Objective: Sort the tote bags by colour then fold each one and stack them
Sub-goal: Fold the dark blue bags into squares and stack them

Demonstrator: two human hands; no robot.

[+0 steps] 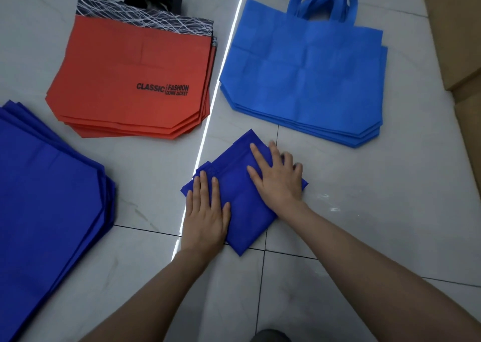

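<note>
Nearest, the left hand (205,211) lies flat and released on the 8 o'clock side of a folded dark blue tote bag (234,183). Its fingers are straight and close together, pressing the cloth and gripping nothing. The right hand (276,183) is also flat on the bag's 2 o'clock side, with fingers spread and unclenched; its outer fingertips are blurred. The folded bag lies corner-on on the pale tiled floor (364,211), across a tile joint.

From that bag, a stack of unfolded dark blue bags (46,198) lies at 9 o'clock, well apart. Farther off, a stack of orange-red bags (135,81) with black handles lies at 11 o'clock. A stack of light blue bags (307,76) lies at 1 o'clock, with cardboard (455,29) beyond at 2 o'clock.
</note>
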